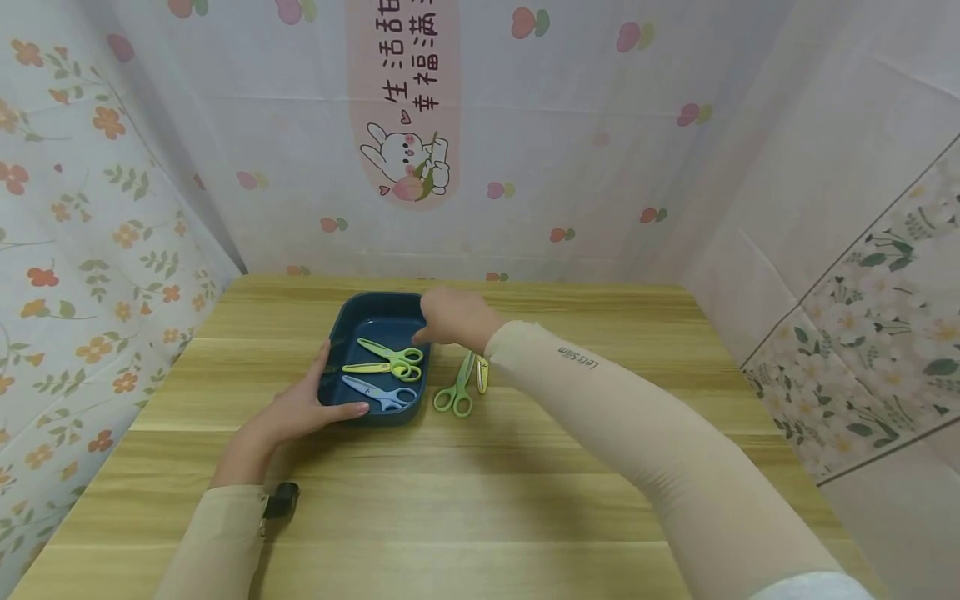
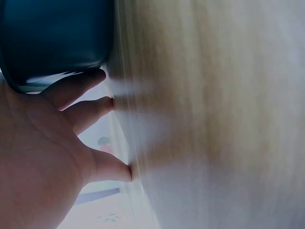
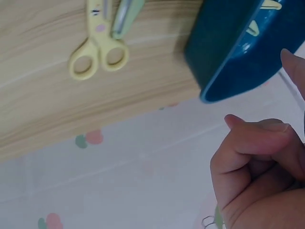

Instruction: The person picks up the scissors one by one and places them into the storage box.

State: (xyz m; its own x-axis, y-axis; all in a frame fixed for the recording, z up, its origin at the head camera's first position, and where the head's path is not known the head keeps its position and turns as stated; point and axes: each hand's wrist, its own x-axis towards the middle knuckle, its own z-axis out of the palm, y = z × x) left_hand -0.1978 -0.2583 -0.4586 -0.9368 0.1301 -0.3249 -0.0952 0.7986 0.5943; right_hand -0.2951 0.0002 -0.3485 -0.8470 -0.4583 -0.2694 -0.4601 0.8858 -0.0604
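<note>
My left hand (image 1: 300, 408) rests against the left side of a dark blue bin (image 1: 330, 392), its thumb along the near rim. In the left wrist view its fingers (image 2: 88, 114) are spread, near the bin and tabletop. My right hand (image 1: 461, 318) is at the bin's far right corner. Its fingers are curled, the thumb stands apart toward the bin's inside, and I see nothing held. Inside the bin lie green scissors (image 1: 375, 345), yellow-green scissors (image 1: 365, 367) and blue scissors (image 1: 367, 387). Beside it on the table are green scissors (image 1: 461, 387) and yellow scissors (image 3: 99, 36), partly hidden by my right arm in the head view.
The wooden table (image 1: 420, 508) runs back to a printed curtain (image 1: 555, 158). Floral cloth (image 1: 82, 250) hangs on the left, and a patterned panel (image 1: 862, 333) stands on the right. A small black object (image 1: 282, 500) is at my left wrist.
</note>
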